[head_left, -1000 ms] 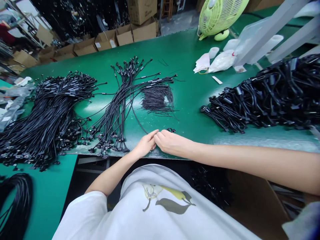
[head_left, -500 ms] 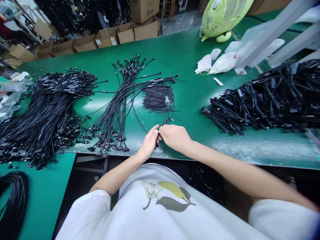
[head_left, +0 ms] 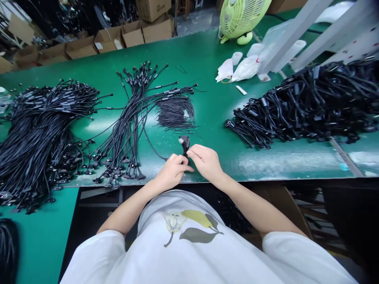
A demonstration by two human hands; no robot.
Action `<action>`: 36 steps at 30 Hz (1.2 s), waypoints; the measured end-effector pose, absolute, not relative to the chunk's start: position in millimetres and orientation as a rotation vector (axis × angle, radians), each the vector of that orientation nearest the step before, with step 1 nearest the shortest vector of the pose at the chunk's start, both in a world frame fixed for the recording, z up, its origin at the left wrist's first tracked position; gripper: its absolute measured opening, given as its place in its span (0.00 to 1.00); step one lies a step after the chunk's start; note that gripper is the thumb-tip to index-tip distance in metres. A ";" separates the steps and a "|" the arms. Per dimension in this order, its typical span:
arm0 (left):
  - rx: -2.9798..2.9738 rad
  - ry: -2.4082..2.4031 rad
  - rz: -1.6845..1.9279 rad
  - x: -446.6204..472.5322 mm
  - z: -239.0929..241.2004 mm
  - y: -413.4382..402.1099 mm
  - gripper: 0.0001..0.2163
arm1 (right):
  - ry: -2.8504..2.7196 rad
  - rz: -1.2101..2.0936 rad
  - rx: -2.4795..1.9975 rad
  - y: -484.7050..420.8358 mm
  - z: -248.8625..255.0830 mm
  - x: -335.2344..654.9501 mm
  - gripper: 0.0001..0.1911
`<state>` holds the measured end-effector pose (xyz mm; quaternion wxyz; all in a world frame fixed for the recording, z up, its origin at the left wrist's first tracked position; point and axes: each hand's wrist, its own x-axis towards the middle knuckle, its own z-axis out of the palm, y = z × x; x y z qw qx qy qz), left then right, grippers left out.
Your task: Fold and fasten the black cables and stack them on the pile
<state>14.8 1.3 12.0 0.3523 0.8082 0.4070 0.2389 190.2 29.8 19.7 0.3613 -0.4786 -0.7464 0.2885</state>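
Near the table's front edge, my left hand point(head_left: 173, 171) is closed around a short folded bundle of black cable point(head_left: 184, 146), whose connector end sticks up past the fingers. My right hand point(head_left: 205, 161) pinches right beside the bundle, its thumb and fingertips together; what lies between them is too small to make out. Just beyond the hands is a pile of thin black ties point(head_left: 174, 112). To its left, loose black cables with connectors point(head_left: 130, 122) lie fanned across the green table.
A large heap of straight black cables point(head_left: 44, 130) covers the left side. Folded cable bundles point(head_left: 296, 106) are heaped at the right. Behind them stand grey metal posts point(head_left: 293, 39), white plastic bags point(head_left: 245, 69) and a green fan point(head_left: 241, 17). Cardboard boxes point(head_left: 109, 39) line the far edge.
The folded cable now stands more upright between my hands, its connector end showing. My left fingers have shifted lower around it. The whole view has moved slightly to the right.
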 end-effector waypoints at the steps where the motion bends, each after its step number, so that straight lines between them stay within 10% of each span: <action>1: 2.030 1.114 0.653 14.8 9.0 4.1 0.18 | -1.971 0.654 -1.206 26.1 21.9 186.9 0.18; 11: 1.356 0.933 0.850 -4.6 41.4 9.4 0.13 | -2.096 1.137 -0.920 26.8 2.5 176.3 0.20; 16: 1.785 0.953 0.574 2.8 33.8 -4.8 0.14 | -2.213 0.593 -1.178 32.8 11.5 183.4 0.17; 28: 0.712 1.045 0.808 6.9 3.5 0.0 0.29 | -2.433 0.086 -0.959 8.1 15.6 182.9 0.15; 36: 1.386 0.991 0.879 6.9 26.0 -3.6 0.19 | -1.474 1.898 -0.961 14.7 10.4 180.7 0.22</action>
